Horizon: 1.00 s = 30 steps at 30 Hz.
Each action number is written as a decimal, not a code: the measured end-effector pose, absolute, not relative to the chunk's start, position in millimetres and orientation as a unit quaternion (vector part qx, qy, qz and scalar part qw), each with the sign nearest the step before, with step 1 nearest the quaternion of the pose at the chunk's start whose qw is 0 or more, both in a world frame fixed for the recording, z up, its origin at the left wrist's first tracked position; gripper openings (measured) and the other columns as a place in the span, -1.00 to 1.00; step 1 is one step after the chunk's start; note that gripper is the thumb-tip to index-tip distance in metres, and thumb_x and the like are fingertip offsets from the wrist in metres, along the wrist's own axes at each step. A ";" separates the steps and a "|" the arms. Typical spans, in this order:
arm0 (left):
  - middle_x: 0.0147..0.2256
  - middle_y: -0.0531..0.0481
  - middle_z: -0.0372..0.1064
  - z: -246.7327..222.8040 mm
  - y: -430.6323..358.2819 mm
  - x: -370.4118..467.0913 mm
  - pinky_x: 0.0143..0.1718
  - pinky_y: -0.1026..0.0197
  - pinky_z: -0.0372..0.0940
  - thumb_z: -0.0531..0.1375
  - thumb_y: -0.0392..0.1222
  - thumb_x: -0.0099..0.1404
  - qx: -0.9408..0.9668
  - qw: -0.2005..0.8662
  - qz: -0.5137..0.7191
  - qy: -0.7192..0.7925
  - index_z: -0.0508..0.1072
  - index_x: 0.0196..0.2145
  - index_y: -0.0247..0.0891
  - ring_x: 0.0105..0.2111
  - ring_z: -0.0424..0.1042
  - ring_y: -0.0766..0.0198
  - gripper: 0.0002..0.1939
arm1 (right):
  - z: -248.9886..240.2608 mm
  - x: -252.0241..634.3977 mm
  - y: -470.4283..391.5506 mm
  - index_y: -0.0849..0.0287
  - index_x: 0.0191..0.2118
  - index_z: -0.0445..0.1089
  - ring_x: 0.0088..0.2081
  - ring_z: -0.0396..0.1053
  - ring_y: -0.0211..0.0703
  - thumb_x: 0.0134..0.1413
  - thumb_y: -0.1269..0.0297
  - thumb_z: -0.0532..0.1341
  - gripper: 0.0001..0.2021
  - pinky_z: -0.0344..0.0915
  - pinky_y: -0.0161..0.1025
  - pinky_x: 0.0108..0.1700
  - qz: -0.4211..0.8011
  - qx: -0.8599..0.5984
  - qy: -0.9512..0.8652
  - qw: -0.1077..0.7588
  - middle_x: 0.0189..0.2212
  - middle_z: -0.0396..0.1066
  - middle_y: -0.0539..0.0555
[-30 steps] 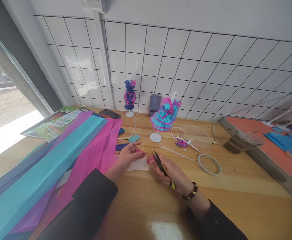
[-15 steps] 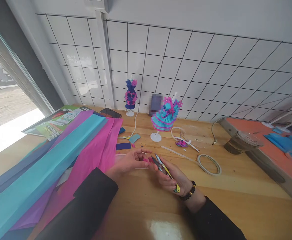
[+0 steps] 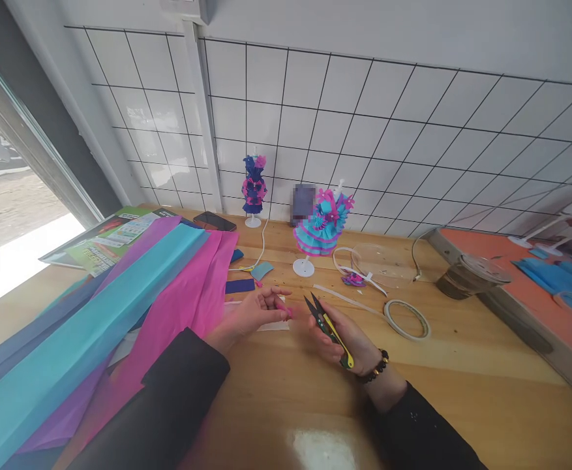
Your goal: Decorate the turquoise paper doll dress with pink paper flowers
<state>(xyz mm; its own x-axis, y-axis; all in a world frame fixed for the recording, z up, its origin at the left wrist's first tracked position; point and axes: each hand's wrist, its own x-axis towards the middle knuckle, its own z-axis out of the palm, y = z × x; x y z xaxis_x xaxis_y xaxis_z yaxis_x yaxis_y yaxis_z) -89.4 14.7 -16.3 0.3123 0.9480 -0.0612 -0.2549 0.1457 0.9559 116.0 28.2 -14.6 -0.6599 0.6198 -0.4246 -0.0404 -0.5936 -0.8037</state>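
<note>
Between the thumb and fingers of my left hand (image 3: 255, 314) is a small piece of pink paper (image 3: 282, 307), partly covered by the fingers. My right hand (image 3: 342, 336) is wrapped round yellow-handled thread snips (image 3: 332, 328), whose dark blades point up and left, spread apart. A gap separates the blades from the pink paper. Under and beyond my left hand lies a pale strip (image 3: 273, 325) on the wooden table (image 3: 276, 398). A dark blue paper rectangle (image 3: 239, 286) and a teal piece (image 3: 262, 271) lie just behind it.
Long sheets of pink (image 3: 188, 287), turquoise (image 3: 94, 339) and purple paper cover the left side. Two small dress stands, one navy and pink (image 3: 254, 186), one turquoise and pink (image 3: 321, 228), stand near the wall. A tape roll (image 3: 407, 320) and a lidded cup (image 3: 471, 277) are at right.
My right hand has drawn back slightly right with the snips, away from the pink paper. My left hand still pinches the paper. The view has shifted a little.
</note>
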 end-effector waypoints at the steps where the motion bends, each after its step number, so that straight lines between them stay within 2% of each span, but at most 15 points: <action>1: -0.47 0.05 0.36 -17.3 15.5 -89.9 -0.21 0.21 0.26 0.31 -0.26 -0.02 0.467 0.654 0.463 0.374 0.33 -0.14 -0.31 -0.36 0.42 0.32 -0.54 | -11.8 117.3 29.7 0.21 -0.39 0.35 -0.80 -0.02 -0.43 0.07 -0.15 -0.10 -0.48 -0.05 -0.44 -0.76 0.741 -0.426 -0.469 0.224 -0.72 0.18 -0.10; 3: -0.46 0.04 0.37 -18.9 17.2 -90.8 -0.21 0.17 0.28 0.32 -0.24 -0.03 0.459 0.650 0.468 0.384 0.31 -0.13 -0.32 -0.36 0.44 0.28 -0.52 | -9.1 119.1 32.2 0.22 -0.36 0.37 -0.68 0.18 -0.34 0.08 -0.12 -0.08 -0.50 0.06 -0.39 -0.65 0.521 -0.532 -0.618 0.251 -0.62 0.30 -0.01; 6: -0.44 0.02 0.39 -20.9 19.3 -92.0 -0.21 0.12 0.30 0.32 -0.22 -0.03 0.451 0.647 0.469 0.398 0.29 -0.12 -0.33 -0.35 0.45 0.24 -0.50 | -13.0 120.2 33.2 0.19 -0.27 0.39 -0.42 0.35 -0.13 0.10 0.04 0.01 -0.65 0.15 -0.29 -0.46 0.200 -0.583 -0.762 0.200 -0.42 0.42 0.13; 9: -0.43 0.00 0.40 -23.2 20.9 -92.8 -0.21 0.10 0.31 0.32 -0.20 -0.04 0.450 0.643 0.466 0.408 0.29 -0.12 -0.33 -0.35 0.45 0.23 -0.49 | -18.9 120.3 32.3 0.16 -0.12 0.35 -0.38 0.37 -0.06 0.11 0.16 0.04 -0.71 0.18 -0.22 -0.41 0.081 -0.586 -0.795 0.134 -0.32 0.44 0.17; 11: -0.44 0.01 0.39 -24.6 21.7 -92.6 -0.22 0.08 0.31 0.32 -0.18 -0.05 0.451 0.644 0.462 0.410 0.29 -0.12 -0.33 -0.35 0.45 0.23 -0.48 | -20.4 119.9 31.9 0.16 -0.13 0.36 -0.34 0.37 -0.03 0.10 0.19 0.05 -0.72 0.22 -0.18 -0.35 0.053 -0.570 -0.806 0.148 -0.30 0.43 0.19; 14: -0.46 0.04 0.36 -25.5 21.8 -90.8 -0.23 0.12 0.31 0.32 -0.18 -0.05 0.479 0.625 0.455 0.417 0.31 -0.13 -0.33 -0.38 0.44 0.27 -0.50 | -19.3 116.5 30.4 0.16 -0.16 0.37 -0.17 0.32 -0.01 0.09 0.23 0.07 -0.75 0.21 -0.10 -0.14 0.074 -0.517 -0.813 0.257 -0.22 0.40 0.19; 17: -0.47 0.06 0.35 -25.6 20.3 -87.6 -0.27 0.21 0.29 0.30 -0.18 -0.02 0.524 0.601 0.436 0.418 0.34 -0.16 -0.31 -0.40 0.42 0.33 -0.56 | -17.6 107.6 24.9 0.17 -0.08 0.31 -0.20 0.34 -0.10 0.08 0.23 0.07 -0.71 0.25 -0.14 -0.13 0.240 -0.480 -0.767 0.352 -0.24 0.40 0.14; 19: -0.46 0.06 0.34 -25.9 19.0 -85.6 -0.30 0.25 0.27 0.28 -0.17 0.01 0.547 0.595 0.418 0.414 0.35 -0.16 -0.28 -0.40 0.39 0.36 -0.59 | -17.1 100.0 19.6 0.20 -0.06 0.26 -0.29 0.37 -0.16 0.06 0.23 0.09 -0.68 0.29 -0.18 -0.21 0.352 -0.473 -0.717 0.373 -0.31 0.42 0.10; 21: -0.45 0.06 0.34 -26.4 17.7 -84.2 -0.31 0.27 0.26 0.27 -0.16 0.02 0.561 0.592 0.406 0.413 0.36 -0.15 -0.26 -0.39 0.37 0.37 -0.60 | -16.9 93.2 14.8 0.22 -0.05 0.24 -0.34 0.38 -0.17 0.01 0.25 0.11 -0.66 0.30 -0.20 -0.24 0.405 -0.467 -0.685 0.386 -0.36 0.42 0.08; 26: -0.43 0.02 0.36 -25.7 15.7 -83.3 -0.30 0.25 0.26 0.26 -0.15 0.02 0.572 0.595 0.393 0.406 0.37 -0.14 -0.28 -0.38 0.37 0.35 -0.58 | -18.7 87.3 12.1 0.23 -0.07 0.23 -0.39 0.34 -0.20 -0.06 0.31 0.13 -0.64 0.26 -0.22 -0.27 0.416 -0.458 -0.674 0.404 -0.44 0.38 0.02; 30: -0.42 0.01 0.36 -26.3 17.7 -85.7 -0.29 0.24 0.25 0.25 -0.13 0.03 0.565 0.576 0.414 0.422 0.34 -0.13 -0.27 -0.37 0.38 0.32 -0.58 | -20.7 90.7 17.3 0.23 -0.07 0.20 -0.36 0.34 -0.21 -0.10 0.29 0.19 -0.60 0.24 -0.22 -0.23 0.484 -0.454 -0.609 0.435 -0.45 0.37 0.00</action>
<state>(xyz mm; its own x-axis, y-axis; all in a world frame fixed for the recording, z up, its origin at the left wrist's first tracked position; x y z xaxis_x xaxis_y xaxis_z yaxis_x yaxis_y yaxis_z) -85.7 17.7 -26.3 0.3012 0.9534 -0.0178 -0.0016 0.0192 0.9998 90.7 17.3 -20.7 -0.2097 0.9735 0.0909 0.1324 0.1204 -0.9839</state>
